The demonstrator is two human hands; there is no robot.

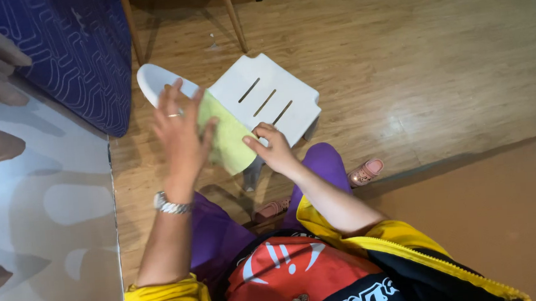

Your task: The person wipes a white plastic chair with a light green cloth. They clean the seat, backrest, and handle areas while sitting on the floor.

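Head view: the left hand (180, 129), fingers spread flat, presses a soft yellow-green cloth (228, 134) against a smooth white shoe (157, 83) above the wooden floor (434, 80). The right hand (274, 149) pinches the cloth's lower edge beside a slotted white plastic stool (270, 96). Wiping works best with the cloth held taut and the pressure even.

Left hand (180, 129) spread on yellow-green cloth (228, 134); right hand (272, 149) pinching cloth edge over white slotted stool (276, 92); wooden floor (434, 80).
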